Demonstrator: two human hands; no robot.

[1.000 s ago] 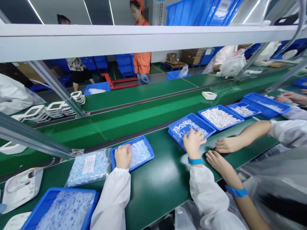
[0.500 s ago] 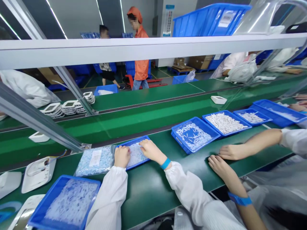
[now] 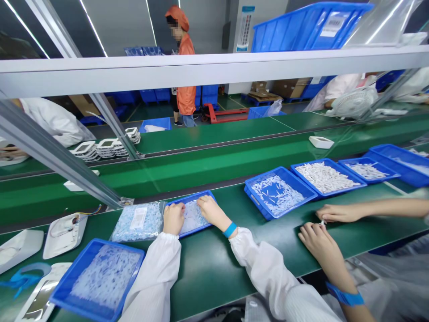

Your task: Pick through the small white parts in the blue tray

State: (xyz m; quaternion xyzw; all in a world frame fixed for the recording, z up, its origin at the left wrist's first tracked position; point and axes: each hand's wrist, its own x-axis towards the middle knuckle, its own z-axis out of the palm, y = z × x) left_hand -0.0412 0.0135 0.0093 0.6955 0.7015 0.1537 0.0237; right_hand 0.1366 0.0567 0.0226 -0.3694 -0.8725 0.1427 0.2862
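Note:
Both of my hands rest in a small blue tray [image 3: 192,198] of tiny white and blue parts on the green bench. My left hand [image 3: 173,218] is at the tray's left end with its fingers curled under; what is in them is hidden. My right hand [image 3: 210,210] lies across the tray's right end, a blue band on its wrist, with its fingers spread flat on the parts. A clear bag of the same parts [image 3: 138,221] lies just left of the tray.
A bigger blue tray [image 3: 62,286] of parts sits near left, with white housings [image 3: 65,228] beyond it. A co-worker's two hands [image 3: 330,223] work at the right, near blue trays [image 3: 255,203] of white pieces. A green conveyor [image 3: 201,165] and a slanted metal strut [image 3: 56,156] lie ahead.
My right hand left the blue tray at the right and came across to the small tray beside my left hand. The view swung left. The co-worker's hands came together.

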